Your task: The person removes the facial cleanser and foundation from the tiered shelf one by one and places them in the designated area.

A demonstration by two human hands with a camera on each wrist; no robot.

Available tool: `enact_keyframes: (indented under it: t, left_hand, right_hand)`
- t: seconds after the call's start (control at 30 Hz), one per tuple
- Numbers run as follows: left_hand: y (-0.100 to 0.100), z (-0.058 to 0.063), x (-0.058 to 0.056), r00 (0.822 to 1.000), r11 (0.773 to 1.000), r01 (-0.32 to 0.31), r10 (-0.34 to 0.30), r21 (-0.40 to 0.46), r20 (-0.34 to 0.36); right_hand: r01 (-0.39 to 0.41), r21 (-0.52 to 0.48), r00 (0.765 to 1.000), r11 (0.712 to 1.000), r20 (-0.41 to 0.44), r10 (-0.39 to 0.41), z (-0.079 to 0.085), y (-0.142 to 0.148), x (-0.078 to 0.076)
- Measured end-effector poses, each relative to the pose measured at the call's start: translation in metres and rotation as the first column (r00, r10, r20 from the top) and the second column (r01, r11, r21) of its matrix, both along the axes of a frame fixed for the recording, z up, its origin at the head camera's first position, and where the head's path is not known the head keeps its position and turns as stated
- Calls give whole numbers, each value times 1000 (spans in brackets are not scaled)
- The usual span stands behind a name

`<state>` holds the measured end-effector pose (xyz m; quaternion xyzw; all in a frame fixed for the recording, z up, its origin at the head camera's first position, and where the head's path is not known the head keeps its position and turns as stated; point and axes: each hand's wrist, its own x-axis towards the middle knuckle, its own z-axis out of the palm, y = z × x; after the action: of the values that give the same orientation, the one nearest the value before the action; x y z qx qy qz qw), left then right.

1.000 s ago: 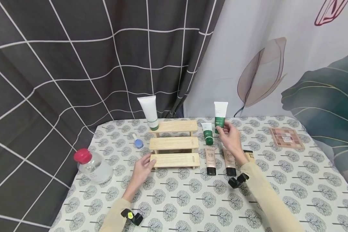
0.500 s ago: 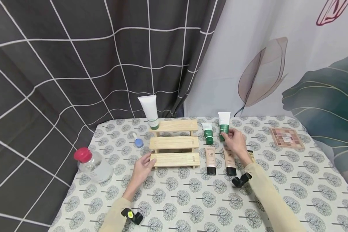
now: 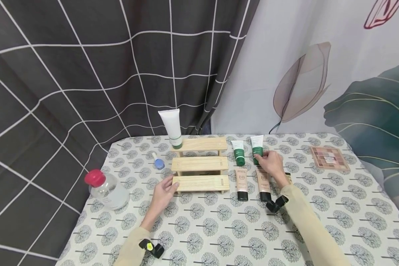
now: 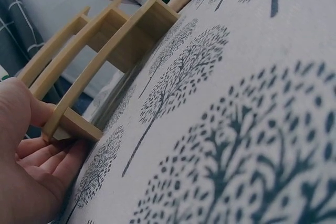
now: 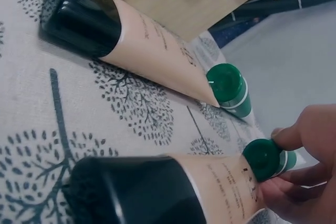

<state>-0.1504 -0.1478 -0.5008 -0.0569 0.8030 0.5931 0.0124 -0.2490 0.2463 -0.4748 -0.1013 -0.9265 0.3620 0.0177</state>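
At the left end of a three-step wooden display stand (image 3: 199,183), my left hand (image 3: 162,193) grips the lowest step, thumb at its top edge and fingers round the end leg (image 4: 79,124). My right hand (image 3: 271,164) pinches the green cap (image 5: 262,159) of a white-and-green squeeze tube (image 3: 257,146), which lies on the cloth. A similar tube (image 3: 238,152) lies to its left. Two beige BB cream tubes with black caps lie nearer, the left BB tube (image 3: 241,181) beside the stand and the right BB tube (image 3: 262,181) partly behind my right wrist.
A large white tube (image 3: 171,123) stands cap-down on the top step's left end. Further left are a blue-ended small item (image 3: 159,163) and a clear bottle with a red cap (image 3: 109,191). An eyeshadow palette (image 3: 329,158) lies far right. Curtains hang behind the tree-print tablecloth (image 3: 199,229).
My right hand has brought the white-and-green tube down and slightly right, from raised upright to lying on the cloth beside the similar one. My left hand stays on the stand.
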Motion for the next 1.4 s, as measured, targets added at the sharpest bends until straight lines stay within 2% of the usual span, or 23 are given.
enact_keyframes:
  t: [0.33,0.53,0.73,0.9,1.2,1.4]
  left_hand:
    - [1,3,-1,1000,997,12,-13,73,5]
    - [1,2,1,1000,999,14,-14,46,-3]
    - [0,1,0,1000,999,3,-3,46,3]
    - [0,1,-2,1000,998,11,-11,56,3]
    - [1,2,0,1000,998,12,-12,60,-6]
    - [1,1,1,1000,999,9,-9,51,-5]
  right_hand:
    - [-26,32,998,999,66,24,10,2,0]
    - [-18,84,999,996,48,14,11,1,3]
    - [0,90,999,996,-48,5,15,-3,9]
    - [-20,4,991,1000,-132,20,29,-11,15]
    - [-103,-121,949,987,-311,61,56,-46,21]
    - [-134,-171,928,976,-368,62,69,-70,20]
